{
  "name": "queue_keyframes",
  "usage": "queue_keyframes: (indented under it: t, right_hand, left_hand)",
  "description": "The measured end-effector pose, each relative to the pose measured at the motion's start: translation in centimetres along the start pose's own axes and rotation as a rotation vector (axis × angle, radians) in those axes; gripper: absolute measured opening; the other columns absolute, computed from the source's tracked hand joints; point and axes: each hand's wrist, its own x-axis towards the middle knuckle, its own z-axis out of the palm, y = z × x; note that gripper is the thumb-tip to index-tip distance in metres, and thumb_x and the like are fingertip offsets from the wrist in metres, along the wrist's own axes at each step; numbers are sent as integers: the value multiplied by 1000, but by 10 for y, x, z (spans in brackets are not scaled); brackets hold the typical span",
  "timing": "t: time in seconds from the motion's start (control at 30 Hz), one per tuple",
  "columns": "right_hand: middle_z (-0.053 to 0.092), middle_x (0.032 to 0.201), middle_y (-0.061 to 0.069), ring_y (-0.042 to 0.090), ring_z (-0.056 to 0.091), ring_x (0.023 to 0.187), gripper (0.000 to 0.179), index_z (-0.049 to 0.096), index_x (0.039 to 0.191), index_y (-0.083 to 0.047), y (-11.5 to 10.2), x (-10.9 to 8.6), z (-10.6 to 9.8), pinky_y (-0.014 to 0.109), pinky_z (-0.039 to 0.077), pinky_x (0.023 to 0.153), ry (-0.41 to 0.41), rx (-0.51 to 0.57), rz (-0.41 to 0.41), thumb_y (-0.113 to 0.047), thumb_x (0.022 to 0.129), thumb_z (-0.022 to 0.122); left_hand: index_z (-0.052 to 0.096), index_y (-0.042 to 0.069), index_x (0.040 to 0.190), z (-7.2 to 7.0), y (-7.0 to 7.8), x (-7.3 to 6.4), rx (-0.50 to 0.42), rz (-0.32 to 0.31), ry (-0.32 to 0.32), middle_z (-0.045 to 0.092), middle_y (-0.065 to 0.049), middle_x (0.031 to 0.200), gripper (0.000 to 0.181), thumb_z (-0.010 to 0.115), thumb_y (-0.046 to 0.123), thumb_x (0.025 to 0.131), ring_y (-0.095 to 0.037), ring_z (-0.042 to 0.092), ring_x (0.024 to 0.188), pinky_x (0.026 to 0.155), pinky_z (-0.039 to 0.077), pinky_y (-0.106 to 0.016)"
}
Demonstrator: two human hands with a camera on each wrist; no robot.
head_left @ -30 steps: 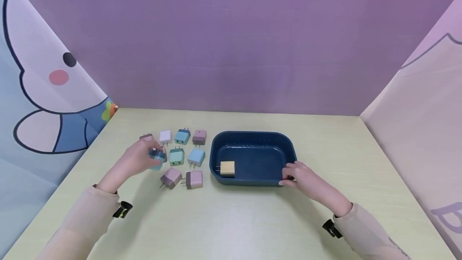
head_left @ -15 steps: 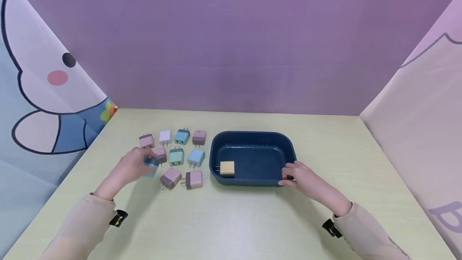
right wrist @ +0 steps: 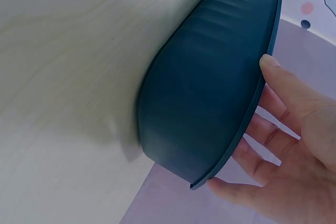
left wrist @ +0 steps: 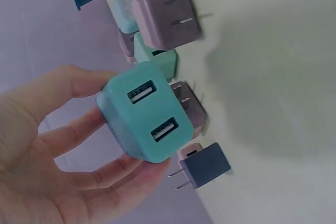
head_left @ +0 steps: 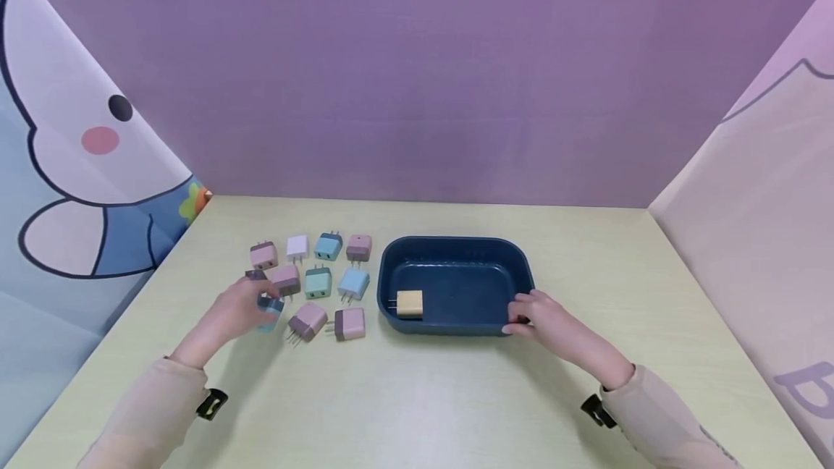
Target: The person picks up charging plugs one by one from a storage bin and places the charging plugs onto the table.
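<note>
My left hand [head_left: 236, 307] pinches a turquoise plug-in USB charger [left wrist: 146, 113] between thumb and fingers, left of the group of chargers. Its two USB ports face the left wrist camera. Just past the fingers, a dark-ended charger [head_left: 255, 275] is partly hidden by the hand. A mauve-pink charger [head_left: 284, 280] sits close to its right. My right hand [head_left: 550, 324] grips the near right corner of a dark blue plastic tub [head_left: 449, 329], thumb on the outside of the rim [right wrist: 260, 95] and fingers over it. A cream charger [head_left: 410, 303] lies in the tub's near left corner.
Several more chargers lie in loose rows left of the tub, among them a white one [head_left: 297, 246], a green one [head_left: 318, 282], a light blue one [head_left: 354, 283] and a pink one [head_left: 350, 324]. A purple backdrop [head_left: 430, 93] stands behind the pale table [head_left: 417, 396].
My left hand has drawn the turquoise charger left and toward me, uncovering the pink chargers behind it and a dark-ended one by the fingers. The right hand and tub stay put.
</note>
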Motion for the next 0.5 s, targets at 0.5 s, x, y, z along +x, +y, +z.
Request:
queue_keyframes:
  t: [0.5]
  right_hand:
    - [40, 65, -14, 6, 35, 62, 18, 53, 65, -18, -1, 0, -2, 21, 34, 57, 1, -7, -7, -16, 76, 67]
  left_hand:
    - [60, -4, 90, 14, -7, 3, 20, -54, -61, 58, -19, 87, 28, 70, 8, 67, -27, 54, 74, 66, 46, -43]
